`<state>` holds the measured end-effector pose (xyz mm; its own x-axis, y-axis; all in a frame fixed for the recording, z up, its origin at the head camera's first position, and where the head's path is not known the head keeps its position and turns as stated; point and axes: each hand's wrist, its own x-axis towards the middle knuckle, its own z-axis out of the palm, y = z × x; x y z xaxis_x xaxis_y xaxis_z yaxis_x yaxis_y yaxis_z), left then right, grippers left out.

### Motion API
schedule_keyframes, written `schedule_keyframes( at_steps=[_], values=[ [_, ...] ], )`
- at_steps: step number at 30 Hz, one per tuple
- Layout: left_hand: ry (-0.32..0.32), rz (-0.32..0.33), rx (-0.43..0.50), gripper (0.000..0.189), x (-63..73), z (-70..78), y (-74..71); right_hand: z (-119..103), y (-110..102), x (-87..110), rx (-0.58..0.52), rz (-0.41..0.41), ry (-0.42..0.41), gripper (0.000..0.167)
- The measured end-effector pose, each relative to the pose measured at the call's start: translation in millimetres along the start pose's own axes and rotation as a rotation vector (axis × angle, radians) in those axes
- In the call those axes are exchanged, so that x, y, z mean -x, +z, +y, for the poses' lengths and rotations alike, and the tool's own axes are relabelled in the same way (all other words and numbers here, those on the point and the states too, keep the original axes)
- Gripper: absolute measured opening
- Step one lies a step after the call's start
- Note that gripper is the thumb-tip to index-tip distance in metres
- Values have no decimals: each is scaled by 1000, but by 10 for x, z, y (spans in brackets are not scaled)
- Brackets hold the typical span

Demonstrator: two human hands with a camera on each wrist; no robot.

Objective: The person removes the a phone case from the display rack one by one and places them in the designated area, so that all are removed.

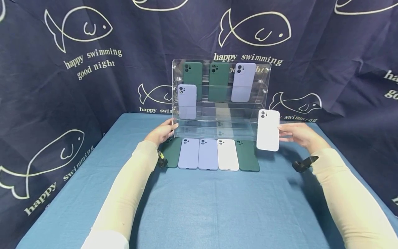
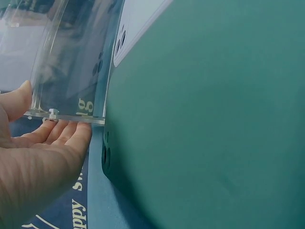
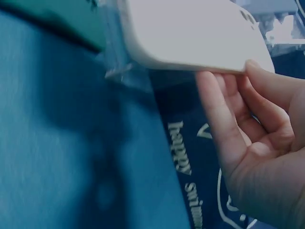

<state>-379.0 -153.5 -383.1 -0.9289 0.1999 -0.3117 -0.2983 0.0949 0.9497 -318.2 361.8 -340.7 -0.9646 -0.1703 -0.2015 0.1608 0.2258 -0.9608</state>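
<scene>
My right hand (image 1: 296,133) pinches a white phone case (image 1: 268,133) by its right edge, holding it upright beside the lower right of a clear display stand (image 1: 203,128). In the right wrist view, the thumb and fingers (image 3: 217,105) meet at the case's edge. My left hand (image 1: 163,131) grips the stand's left side panel, thumb on one side and fingers (image 2: 78,138) on the other. The stand's top tier carries a green phone case (image 1: 192,74), another green case (image 1: 218,83) and a lavender case (image 1: 244,83). Below, at left, stands a second lavender case (image 1: 187,102).
Before the stand, cases lie side by side: a green case (image 1: 172,154) partly behind the left wrist, a lavender case (image 1: 188,155), another lavender case (image 1: 208,155), a white case (image 1: 228,155) and a green case (image 1: 247,157). A dark fish-print curtain (image 1: 199,34) hangs behind the blue table (image 1: 214,211).
</scene>
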Motion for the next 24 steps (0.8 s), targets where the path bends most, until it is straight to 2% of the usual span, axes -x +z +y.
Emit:
schedule_keyframes(
  at_steps=[9,15,20,24],
  values=[
    [-11,5,-9,66,2,9,0,279,-162,40,59,-46,120,22],
    [11,-2,-8,65,14,6,9,385,-144,70,49,-99,172,19],
    [0,3,-14,65,28,9,9,457,-96,97,36,-126,211,25],
    [-2,-2,-13,66,26,5,4,481,-55,121,39,-133,228,22]
  ],
)
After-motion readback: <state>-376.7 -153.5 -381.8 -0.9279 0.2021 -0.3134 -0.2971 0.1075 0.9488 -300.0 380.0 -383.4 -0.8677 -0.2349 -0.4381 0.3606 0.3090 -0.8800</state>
